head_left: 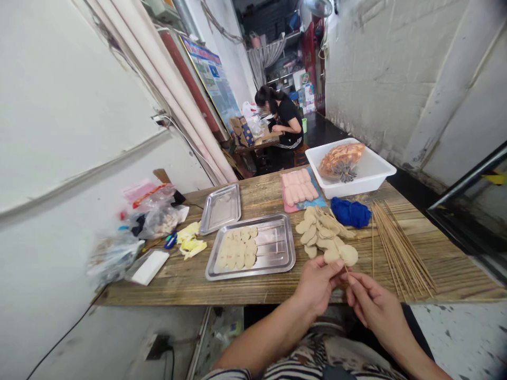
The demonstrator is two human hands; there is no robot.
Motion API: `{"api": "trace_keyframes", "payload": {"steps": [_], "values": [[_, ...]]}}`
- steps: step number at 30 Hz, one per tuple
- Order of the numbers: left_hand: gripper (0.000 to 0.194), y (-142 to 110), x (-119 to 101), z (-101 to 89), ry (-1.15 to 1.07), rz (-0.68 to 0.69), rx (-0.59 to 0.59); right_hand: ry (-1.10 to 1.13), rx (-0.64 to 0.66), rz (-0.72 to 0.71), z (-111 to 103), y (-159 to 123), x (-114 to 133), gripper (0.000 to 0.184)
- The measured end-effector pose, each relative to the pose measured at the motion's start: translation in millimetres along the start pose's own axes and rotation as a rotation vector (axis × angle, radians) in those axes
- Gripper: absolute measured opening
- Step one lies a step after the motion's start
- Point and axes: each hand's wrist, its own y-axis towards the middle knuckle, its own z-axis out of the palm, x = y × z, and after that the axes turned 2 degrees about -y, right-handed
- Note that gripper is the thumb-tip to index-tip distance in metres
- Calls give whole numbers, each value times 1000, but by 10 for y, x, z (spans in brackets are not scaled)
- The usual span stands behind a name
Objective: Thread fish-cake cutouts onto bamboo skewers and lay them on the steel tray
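Note:
My left hand (317, 285) pinches pale, flat, rounded food slices (349, 255) near the table's front edge. In my right hand (374, 301), a thin wooden skewer (346, 270) is gripped between thumb and fingers, its upper end meeting the slices. How far it goes in is hidden by the fingers. Just beyond lies a heap of similar pale slices (317, 232). To the right, a bundle of bare bamboo skewers (400, 253) is spread on the wood. Left of my hands, a metal tray (277, 261) holds rows of skewered pale slices (237, 250).
A second metal tray (209, 221) sits behind the first. Pink sausages (299, 187), a blue cloth (350, 212) and a white tub (368, 184) with a bagged food stand at the back right. Plastic bags (158, 219) crowd the left end. Another person (287, 119) sits beyond the table.

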Motion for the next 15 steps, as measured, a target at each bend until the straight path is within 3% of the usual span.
{"api": "trace_keyframes", "payload": {"steps": [6, 11, 15], "values": [[31, 2, -2, -10, -24, -51, -1, -5, 2, -4, -18, -32, -58, 40], [30, -11, 46, -4, 54, 3, 46, 0, 17, 0, -30, -37, -84, 41], [38, 47, 7, -73, 253, 93, 44, 3, -45, 5, -196, -61, -90, 42]]}}
